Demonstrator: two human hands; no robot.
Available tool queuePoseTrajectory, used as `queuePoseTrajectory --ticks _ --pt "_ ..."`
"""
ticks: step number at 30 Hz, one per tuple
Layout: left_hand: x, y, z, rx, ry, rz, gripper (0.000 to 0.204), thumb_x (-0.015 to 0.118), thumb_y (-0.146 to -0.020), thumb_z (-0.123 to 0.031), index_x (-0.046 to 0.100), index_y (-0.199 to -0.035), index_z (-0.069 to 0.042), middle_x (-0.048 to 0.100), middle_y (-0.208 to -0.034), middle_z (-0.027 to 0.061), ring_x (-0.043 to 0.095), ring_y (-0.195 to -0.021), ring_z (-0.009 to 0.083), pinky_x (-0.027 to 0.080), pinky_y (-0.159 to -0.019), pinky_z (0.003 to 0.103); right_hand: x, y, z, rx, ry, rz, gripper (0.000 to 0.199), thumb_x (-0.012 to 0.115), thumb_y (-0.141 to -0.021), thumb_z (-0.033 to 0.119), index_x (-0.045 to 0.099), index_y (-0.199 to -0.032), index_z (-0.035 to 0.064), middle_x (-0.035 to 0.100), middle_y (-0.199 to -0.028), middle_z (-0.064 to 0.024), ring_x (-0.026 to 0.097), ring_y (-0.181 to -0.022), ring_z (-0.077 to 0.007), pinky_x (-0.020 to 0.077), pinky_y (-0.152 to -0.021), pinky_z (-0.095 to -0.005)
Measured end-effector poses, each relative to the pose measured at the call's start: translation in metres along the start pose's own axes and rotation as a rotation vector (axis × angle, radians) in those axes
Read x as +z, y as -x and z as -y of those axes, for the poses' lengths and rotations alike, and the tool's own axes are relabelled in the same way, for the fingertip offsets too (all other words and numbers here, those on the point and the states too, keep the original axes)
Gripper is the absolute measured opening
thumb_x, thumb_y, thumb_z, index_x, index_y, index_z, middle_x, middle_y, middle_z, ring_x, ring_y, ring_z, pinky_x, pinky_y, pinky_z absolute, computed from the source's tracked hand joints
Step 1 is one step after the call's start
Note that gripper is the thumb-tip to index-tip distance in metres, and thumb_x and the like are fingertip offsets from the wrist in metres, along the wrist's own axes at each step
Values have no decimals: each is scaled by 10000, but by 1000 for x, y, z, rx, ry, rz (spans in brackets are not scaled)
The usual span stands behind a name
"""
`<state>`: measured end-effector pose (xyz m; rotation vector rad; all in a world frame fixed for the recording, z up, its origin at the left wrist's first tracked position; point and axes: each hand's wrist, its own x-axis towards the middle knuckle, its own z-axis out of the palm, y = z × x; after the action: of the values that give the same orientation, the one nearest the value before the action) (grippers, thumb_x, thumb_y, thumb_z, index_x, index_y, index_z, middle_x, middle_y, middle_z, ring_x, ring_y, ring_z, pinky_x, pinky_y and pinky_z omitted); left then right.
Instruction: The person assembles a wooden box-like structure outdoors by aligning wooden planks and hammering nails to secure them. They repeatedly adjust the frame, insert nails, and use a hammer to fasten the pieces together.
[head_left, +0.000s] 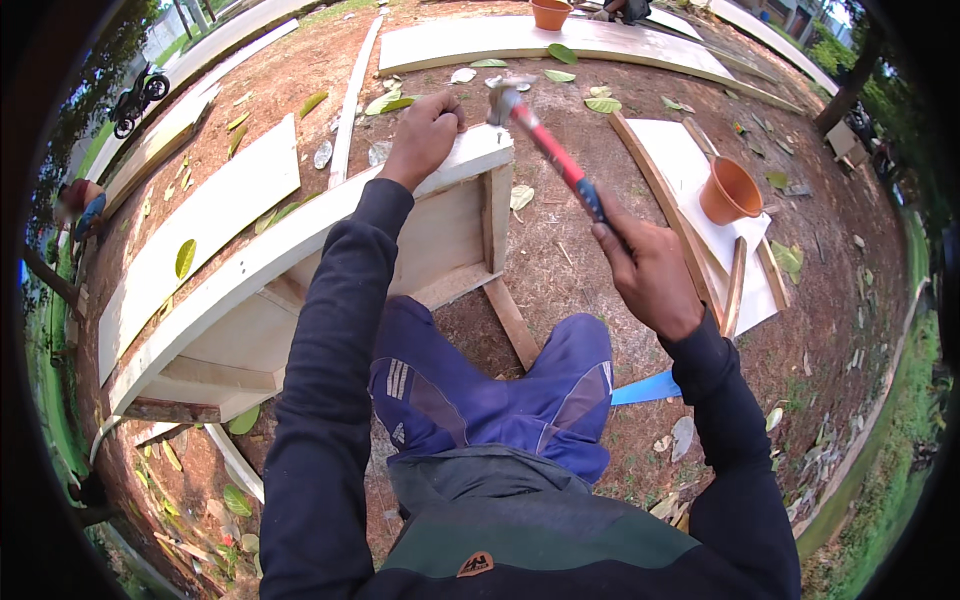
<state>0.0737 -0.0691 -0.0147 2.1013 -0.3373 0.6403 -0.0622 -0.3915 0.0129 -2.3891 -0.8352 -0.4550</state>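
Observation:
My right hand (650,265) grips a claw hammer (552,150) with a red and blue handle. The hammer's head, slightly blurred, hangs just above the near-right corner of a wooden frame panel (330,225). A small nail (499,137) stands up from the wood at that corner. My left hand (425,138) is closed in a fist by the frame's top edge, left of the nail; whatever its fingers hold is hidden. The panel, pale boards with crosspieces inside, stands tilted on edge in front of my knees.
An orange bucket (730,190) stands on a white board (680,160) at right, near loose battens. Another bucket (551,13) sits on a long panel (480,42) at the far side. Pale boards (205,230) lie left. A person (82,205) is at far left. Leaves litter the soil.

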Motion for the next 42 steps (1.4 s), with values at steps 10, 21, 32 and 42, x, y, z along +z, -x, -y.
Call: queuePoseTrajectory --ticks 10,21,32,42 --pt "-5 6 12 -79 62 -9 191 505 -835 -74 668 -839 25 688 -772 159 671 -767 256 519 -749 385 -70 -44 78 -161 -599 -929 504 534 -1110 168 424 -1577 15 594 -768 13 452 -557 -32 397 -494 -199" --pt "-10 7 14 -85 32 -20 205 495 -839 -81 674 -828 20 682 -750 152 671 -754 239 521 -742 378 -60 -24 40 66 -457 -495 459 598 -1088 189 544 -1526 61 640 -818 -6 553 -611 -41 450 -535 -221" --pt "5 -5 12 -21 46 -23 210 504 -835 -95 679 -822 22 671 -736 155 653 -734 245 515 -726 390 -25 -7 6 150 -152 -133 496 664 -999 126 573 -1485 83 655 -814 -305 713 -744 -383 529 -710 -426" --pt "3 -5 -2 -25 21 27 215 493 -835 -87 676 -822 25 694 -765 149 671 -755 246 528 -750 378 12 -1 -5 127 -45 64 467 586 -1058 127 525 -1511 26 614 -722 -150 584 -589 -154 517 -613 -376"
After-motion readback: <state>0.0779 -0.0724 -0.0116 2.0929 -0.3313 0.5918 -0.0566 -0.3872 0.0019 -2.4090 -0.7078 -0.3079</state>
